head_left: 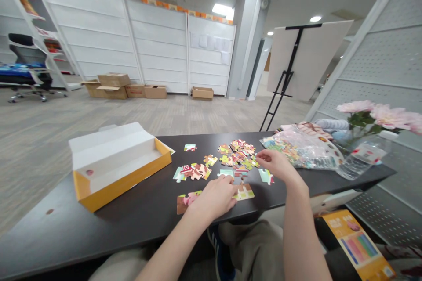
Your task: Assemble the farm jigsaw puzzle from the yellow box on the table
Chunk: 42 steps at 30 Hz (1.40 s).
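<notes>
Colourful jigsaw pieces lie scattered on a dark table. A partly joined strip of pieces lies near the front edge. My left hand rests on that strip, fingers curled and pressing down on it. My right hand reaches into the loose pile, fingers pinched at a small piece I cannot name. A smaller joined cluster sits to the left of the pile.
An open yellow box with a white inside stands at the left. A clear plastic bag with more pieces and a vase of pink flowers sit at the right. An orange leaflet lies lower right.
</notes>
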### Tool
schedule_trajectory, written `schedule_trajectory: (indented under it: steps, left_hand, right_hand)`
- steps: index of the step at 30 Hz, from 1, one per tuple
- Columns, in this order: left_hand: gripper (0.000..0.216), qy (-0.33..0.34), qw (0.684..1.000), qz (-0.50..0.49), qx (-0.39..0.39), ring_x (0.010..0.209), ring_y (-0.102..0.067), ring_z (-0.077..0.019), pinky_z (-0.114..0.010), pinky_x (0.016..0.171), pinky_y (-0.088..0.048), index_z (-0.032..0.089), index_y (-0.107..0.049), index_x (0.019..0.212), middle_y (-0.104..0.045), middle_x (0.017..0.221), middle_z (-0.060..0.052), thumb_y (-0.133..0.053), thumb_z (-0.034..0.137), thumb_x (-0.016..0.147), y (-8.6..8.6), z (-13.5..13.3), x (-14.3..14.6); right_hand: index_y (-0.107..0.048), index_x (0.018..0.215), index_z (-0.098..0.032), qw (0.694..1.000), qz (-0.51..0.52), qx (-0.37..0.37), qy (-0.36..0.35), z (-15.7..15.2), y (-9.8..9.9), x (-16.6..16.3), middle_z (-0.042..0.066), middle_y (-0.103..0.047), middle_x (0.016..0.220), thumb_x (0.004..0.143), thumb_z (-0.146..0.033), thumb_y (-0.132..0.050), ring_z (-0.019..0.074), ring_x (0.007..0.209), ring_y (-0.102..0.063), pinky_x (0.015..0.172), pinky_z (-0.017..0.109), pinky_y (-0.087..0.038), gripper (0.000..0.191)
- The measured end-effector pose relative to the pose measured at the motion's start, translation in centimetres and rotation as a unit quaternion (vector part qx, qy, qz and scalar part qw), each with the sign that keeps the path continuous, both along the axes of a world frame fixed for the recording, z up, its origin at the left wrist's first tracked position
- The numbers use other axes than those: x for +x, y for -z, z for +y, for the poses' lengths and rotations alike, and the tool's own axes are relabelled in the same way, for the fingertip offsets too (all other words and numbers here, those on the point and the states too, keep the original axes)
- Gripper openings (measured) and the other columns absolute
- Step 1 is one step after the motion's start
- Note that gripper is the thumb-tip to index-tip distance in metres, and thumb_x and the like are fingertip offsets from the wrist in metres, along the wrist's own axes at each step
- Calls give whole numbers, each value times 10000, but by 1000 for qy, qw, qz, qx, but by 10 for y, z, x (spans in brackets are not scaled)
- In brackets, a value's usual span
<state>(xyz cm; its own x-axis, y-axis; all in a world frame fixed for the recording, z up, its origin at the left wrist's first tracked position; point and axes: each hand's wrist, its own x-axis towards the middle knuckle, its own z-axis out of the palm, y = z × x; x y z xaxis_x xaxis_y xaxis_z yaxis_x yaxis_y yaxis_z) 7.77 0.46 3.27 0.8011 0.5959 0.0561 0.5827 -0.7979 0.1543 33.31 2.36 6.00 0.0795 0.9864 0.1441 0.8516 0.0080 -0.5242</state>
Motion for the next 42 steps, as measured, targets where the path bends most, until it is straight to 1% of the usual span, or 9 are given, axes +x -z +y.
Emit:
schedule_trajectory:
  steps: [4, 8, 13, 17, 23, 28, 33, 38, 42]
  left_hand:
    - [181, 2, 1000, -5, -7, 999, -653, -287, -377, 794, -562, 199, -745, 987, -665, 1055, -100, -639, 314, 896, 1, 5, 4]
    - [191, 27, 995, -81, -48, 983, -665, -237, -335, 825, -547, 224, -752, 943, -680, 1067, -65, -612, 353, 933, 2, 20, -3]
    - [183, -61, 988, -140, -35, 1054, -647, -223, -340, 929, -510, 198, -704, 1073, -706, 1095, -76, -582, 234, 942, 7, 51, -21]
    - [208, -57, 992, -111, -35, 1105, -634, -245, -364, 970, -487, 185, -690, 1093, -718, 1127, -93, -627, 270, 914, 17, 62, -23]
    - [83, -71, 994, -77, -21, 1009, -649, -242, -337, 873, -492, 181, -657, 941, -713, 1015, -79, -622, 242, 896, 19, 58, -15]
    - [163, -111, 991, -72, 10, 965, -646, -260, -351, 831, -484, 191, -631, 942, -705, 964, -70, -676, 305, 834, 10, 51, -17]
    - [151, -146, 984, -94, 47, 962, -634, -253, -352, 819, -468, 203, -613, 900, -710, 956, -53, -651, 342, 856, 4, 45, -27]
    - [108, -182, 979, -68, 63, 963, -632, -256, -348, 790, -454, 206, -624, 879, -716, 942, -55, -639, 309, 852, -2, 44, -52]
    - [128, -209, 973, -71, 70, 953, -630, -250, -339, 785, -450, 216, -640, 906, -712, 927, -41, -621, 332, 856, -8, 38, -93]
  right_hand:
    - [-722, 843, -181, 1000, 15, 10, -5, 8, 11, -14, 63, -756, 802, 833, -393, -581, 207, 740, -675, 681, 297, -478, 254]
    - [-721, 848, -179, 999, 23, 21, 21, 14, 23, -17, 70, -756, 815, 837, -404, -572, 216, 757, -688, 698, 302, -475, 270]
    - [-721, 854, -182, 998, 25, 30, 39, 15, 34, -11, 83, -757, 846, 851, -422, -540, 228, 791, -689, 729, 317, -480, 300]
    - [-723, 850, -188, 999, 22, 27, 35, 15, 39, -7, 81, -760, 850, 848, -420, -541, 232, 801, -690, 732, 318, -481, 294]
    - [-727, 827, -193, 997, 42, 35, 52, 14, 42, 0, 74, -749, 805, 840, -427, -547, 227, 757, -686, 705, 310, -481, 295]
    - [-713, 826, -188, 990, 62, 57, 117, 10, 36, 0, 93, -753, 832, 835, -433, -529, 246, 776, -692, 700, 323, -476, 307]
    - [-726, 856, -195, 981, 68, 83, 161, 5, 28, 1, 95, -756, 824, 844, -442, -524, 260, 799, -690, 724, 340, -470, 319]
    - [-729, 892, -190, 985, 61, 75, 144, 10, 42, 5, 103, -758, 878, 855, -422, -524, 251, 812, -687, 732, 337, -479, 312]
    - [-723, 921, -197, 991, 26, 52, 124, 25, 50, 5, 85, -757, 887, 874, -385, -533, 231, 808, -689, 719, 311, -475, 271]
